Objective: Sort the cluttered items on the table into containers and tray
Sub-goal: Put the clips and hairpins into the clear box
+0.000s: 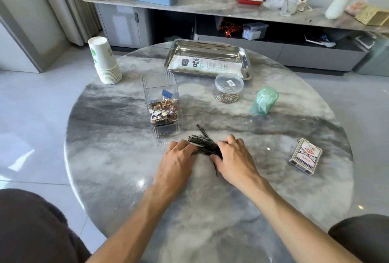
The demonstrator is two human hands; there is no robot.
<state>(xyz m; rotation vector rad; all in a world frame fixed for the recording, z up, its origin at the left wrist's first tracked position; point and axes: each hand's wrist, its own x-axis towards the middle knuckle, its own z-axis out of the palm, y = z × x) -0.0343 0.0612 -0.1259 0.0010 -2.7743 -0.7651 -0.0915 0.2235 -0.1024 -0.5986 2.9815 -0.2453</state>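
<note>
Both hands, left hand and right hand, closed around black hairpins at frame centre; clips in clear container, packet in tray; cards unsorted.

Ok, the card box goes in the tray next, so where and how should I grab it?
The card box lies flat on the table, right of the right hand, with nothing touching it. Probably best to come down from above with that hand and pinch its two long side edges near the middle; the flat pose leaves only thin edges to hold.
</note>
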